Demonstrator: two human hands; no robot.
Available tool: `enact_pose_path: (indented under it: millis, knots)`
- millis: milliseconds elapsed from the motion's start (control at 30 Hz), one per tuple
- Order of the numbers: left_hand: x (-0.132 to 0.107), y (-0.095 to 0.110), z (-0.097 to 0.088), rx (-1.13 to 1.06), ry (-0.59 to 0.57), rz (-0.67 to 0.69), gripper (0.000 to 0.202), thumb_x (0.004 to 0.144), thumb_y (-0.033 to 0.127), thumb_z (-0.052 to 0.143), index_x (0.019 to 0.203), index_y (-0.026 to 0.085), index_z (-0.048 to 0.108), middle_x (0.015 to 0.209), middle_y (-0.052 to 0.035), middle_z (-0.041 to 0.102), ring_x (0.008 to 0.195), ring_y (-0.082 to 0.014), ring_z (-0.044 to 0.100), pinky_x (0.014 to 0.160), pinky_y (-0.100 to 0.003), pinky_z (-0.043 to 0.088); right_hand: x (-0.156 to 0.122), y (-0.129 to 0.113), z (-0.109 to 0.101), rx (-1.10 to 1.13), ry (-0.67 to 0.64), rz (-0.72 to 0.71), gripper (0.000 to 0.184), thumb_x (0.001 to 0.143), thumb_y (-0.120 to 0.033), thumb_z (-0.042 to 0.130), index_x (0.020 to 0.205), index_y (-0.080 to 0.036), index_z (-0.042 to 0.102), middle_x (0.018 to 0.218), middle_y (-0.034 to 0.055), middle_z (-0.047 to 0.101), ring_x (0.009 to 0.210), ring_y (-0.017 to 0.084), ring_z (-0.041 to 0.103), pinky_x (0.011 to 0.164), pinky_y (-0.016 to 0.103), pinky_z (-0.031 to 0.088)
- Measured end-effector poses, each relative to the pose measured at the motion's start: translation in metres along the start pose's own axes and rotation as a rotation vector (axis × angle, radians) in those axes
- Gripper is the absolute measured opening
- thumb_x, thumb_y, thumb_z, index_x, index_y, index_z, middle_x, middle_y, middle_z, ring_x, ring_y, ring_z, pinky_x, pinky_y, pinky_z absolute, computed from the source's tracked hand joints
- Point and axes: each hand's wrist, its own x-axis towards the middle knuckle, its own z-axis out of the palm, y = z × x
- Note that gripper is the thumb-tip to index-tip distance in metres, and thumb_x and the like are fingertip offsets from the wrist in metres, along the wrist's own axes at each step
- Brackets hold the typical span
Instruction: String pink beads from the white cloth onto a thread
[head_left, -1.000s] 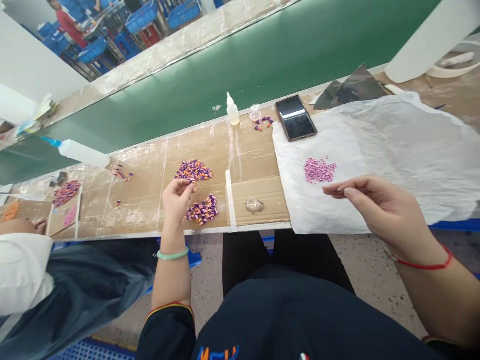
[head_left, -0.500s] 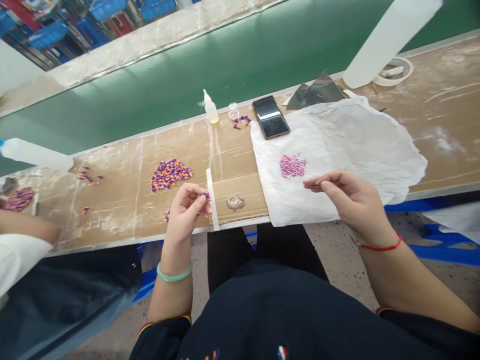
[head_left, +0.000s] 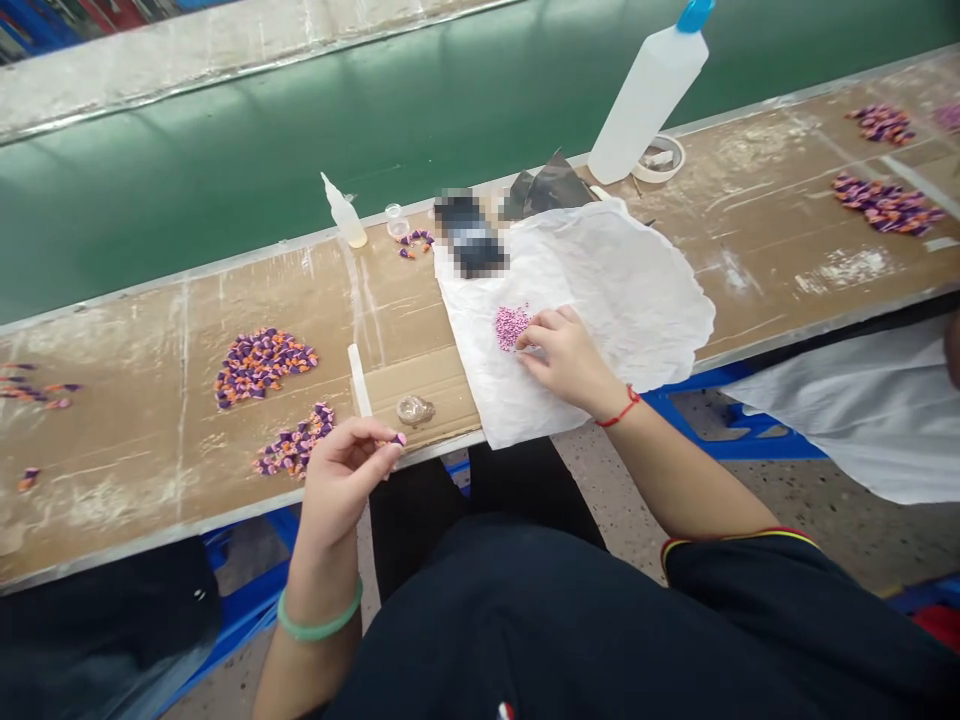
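Note:
My left hand (head_left: 341, 480) hangs over the bench's front edge, and its thumb and forefinger pinch a small purple piece (head_left: 397, 438). Just beyond it lies a heap of purple-and-orange pieces (head_left: 294, 447), with a larger heap (head_left: 262, 366) further left. My right hand (head_left: 562, 355) rests on white tissue paper (head_left: 622, 270), its fingertips touching the edge of a small mound of pink granules (head_left: 512, 327). Whether those fingers hold any granule is too small to tell.
A cardboard-covered bench (head_left: 172, 450) runs before a green panel. On it stand a small glue bottle (head_left: 345, 215), a blurred phone (head_left: 469, 232) and a large plastic bottle (head_left: 649, 95). More purple heaps (head_left: 886, 205) lie at right, above a white cloth (head_left: 847, 420).
The view has swung right, bringing the large bottle and right-hand heaps into sight. My right hand has come down to the pink granules. My left hand still pinches the purple piece.

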Motion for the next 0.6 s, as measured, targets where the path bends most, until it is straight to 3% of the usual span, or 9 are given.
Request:
enact_pose_path:
  millis: [200, 433, 533, 600]
  knots:
    - [-0.007, 0.000, 0.014, -0.003, -0.085, -0.046, 0.015, 0.074, 0.029, 0.082, 0.077, 0.019, 0.072, 0.070, -0.0033, 0.070, 0.052, -0.0107, 0.057, 0.047, -0.021, 0.046, 0.011, 0.000, 0.001, -0.090, -0.094, -0.068, 0.014, 0.086, -0.014, 0.061, 0.074, -0.018, 0.066, 0.086, 0.0123, 0.060, 0.088, 0.031, 0.048, 0.081, 0.047, 0.044]
    - [-0.008, 0.011, 0.020, 0.078, -0.107, -0.035, 0.023, 0.074, 0.036, 0.081, 0.074, 0.018, 0.067, 0.071, -0.0038, 0.067, 0.060, -0.0140, 0.058, 0.056, -0.026, 0.048, 0.013, -0.001, 0.011, -0.232, -0.186, -0.119, 0.016, 0.088, -0.012, 0.052, 0.079, -0.013, 0.066, 0.093, 0.0190, 0.060, 0.097, 0.036, 0.049, 0.081, 0.049, 0.041]
    - [-0.010, 0.011, 0.021, 0.055, -0.106, -0.001, 0.027, 0.079, 0.042, 0.077, 0.072, 0.018, 0.066, 0.067, -0.0022, 0.064, 0.055, -0.0116, 0.053, 0.053, -0.025, 0.045, 0.012, -0.006, 0.008, -0.181, -0.174, -0.086, 0.015, 0.087, -0.011, 0.049, 0.079, -0.014, 0.062, 0.093, 0.0194, 0.059, 0.097, 0.036, 0.050, 0.083, 0.051, 0.041]
    - [-0.011, 0.010, 0.027, 0.019, -0.095, -0.006, 0.029, 0.083, 0.043, 0.074, 0.071, 0.018, 0.066, 0.063, -0.0006, 0.061, 0.051, -0.0098, 0.049, 0.051, -0.024, 0.043, 0.008, -0.016, 0.000, -0.005, -0.138, -0.071, 0.013, 0.089, -0.013, 0.049, 0.079, -0.018, 0.057, 0.090, 0.0153, 0.058, 0.094, 0.033, 0.051, 0.085, 0.050, 0.042]
